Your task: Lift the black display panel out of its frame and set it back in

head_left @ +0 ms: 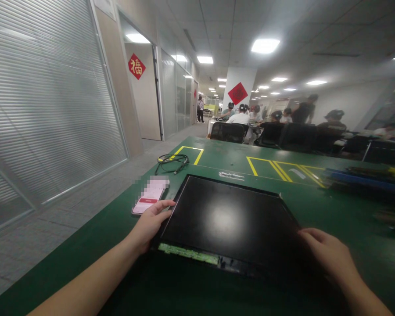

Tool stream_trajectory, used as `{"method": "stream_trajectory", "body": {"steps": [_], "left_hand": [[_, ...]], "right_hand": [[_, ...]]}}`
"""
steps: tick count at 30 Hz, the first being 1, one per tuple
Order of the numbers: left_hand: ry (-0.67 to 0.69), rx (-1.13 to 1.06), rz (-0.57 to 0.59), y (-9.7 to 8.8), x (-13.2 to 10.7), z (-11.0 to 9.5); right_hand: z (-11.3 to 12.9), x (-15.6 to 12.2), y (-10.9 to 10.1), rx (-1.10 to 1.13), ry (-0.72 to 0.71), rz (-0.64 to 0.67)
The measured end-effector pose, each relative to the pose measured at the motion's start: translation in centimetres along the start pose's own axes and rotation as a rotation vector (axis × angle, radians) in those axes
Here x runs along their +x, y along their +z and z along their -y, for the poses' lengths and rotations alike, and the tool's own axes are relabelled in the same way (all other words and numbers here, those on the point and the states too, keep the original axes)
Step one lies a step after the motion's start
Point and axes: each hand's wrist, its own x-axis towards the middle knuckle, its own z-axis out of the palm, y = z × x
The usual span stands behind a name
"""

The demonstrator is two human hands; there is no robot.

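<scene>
Currently the screen panel (230,219) lies flat on the green table (283,158), glass up; left hand (151,221) on its left edge, right hand (329,254) on its right edge, well apart; cannot tell if either really grips or just rests; circuit strip (187,253) already bare along the near edge, rest looks intact; phone (149,195) just beside the left hand; cable (171,162) further back.
</scene>
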Motion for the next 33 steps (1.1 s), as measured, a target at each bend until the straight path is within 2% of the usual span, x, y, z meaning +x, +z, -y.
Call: {"method": "stream_trajectory", "body": {"steps": [7,12,22,33], "left_hand": [[-0.03,-0.156,-0.043,0.53,0.06,0.03],[-0.109,-0.224,0.009,0.64,0.18,-0.05],[-0.107,-0.225,0.059,0.21,0.42,0.42],[-0.092,-0.097,0.088,0.05,0.34,0.51]], "right_hand": [[-0.49,-0.21,0.31,0.036,-0.026,-0.027],[-0.54,0.0,0.29,0.02,-0.019,-0.021],[-0.36,-0.05,0.25,0.01,-0.037,-0.033],[-0.02,-0.19,-0.04,-0.01,-0.045,-0.029]]}}
